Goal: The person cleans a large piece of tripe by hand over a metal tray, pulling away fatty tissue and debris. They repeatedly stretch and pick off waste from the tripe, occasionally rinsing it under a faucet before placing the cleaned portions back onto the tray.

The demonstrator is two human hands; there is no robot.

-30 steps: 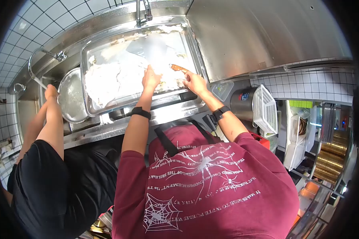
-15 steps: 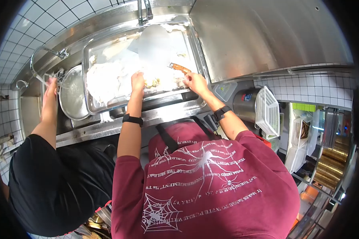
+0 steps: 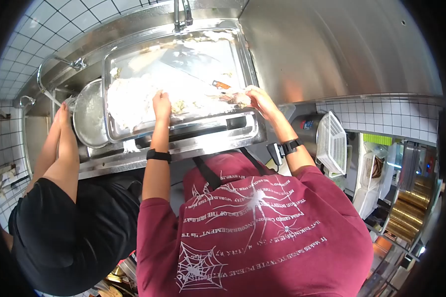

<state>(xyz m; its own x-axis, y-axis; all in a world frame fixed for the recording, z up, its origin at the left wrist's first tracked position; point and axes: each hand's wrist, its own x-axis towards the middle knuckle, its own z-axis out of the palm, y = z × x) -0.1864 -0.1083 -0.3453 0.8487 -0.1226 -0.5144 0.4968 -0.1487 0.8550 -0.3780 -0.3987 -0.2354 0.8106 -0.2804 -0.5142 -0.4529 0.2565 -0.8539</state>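
Note:
A large metal tray (image 3: 115,129) lies across the sink, with pale, glare-washed food (image 3: 129,101) spread over it. My left hand (image 3: 162,105) is closed over the middle of the food; what its fingers pinch cannot be made out. At the tray's right side my right hand (image 3: 260,100) grips the end of a ragged, brownish piece that looks like raw meat (image 3: 238,98). Just above that piece lies a cleaver (image 3: 221,84) with a brown wooden handle, untouched. Its blade points up-left and is partly lost in glare.
At the left, another person's hands (image 3: 63,119) are at a running tap, beside a round metal basin (image 3: 91,121). A faucet (image 3: 182,17) stands behind the tray. A steel panel (image 3: 332,54) walls the right side. White baskets (image 3: 331,143) stand lower right.
My right hand has let go of the cleaver, whose raised blade now lies in the tray, and has moved right onto the meat piece. My left hand has shifted slightly left.

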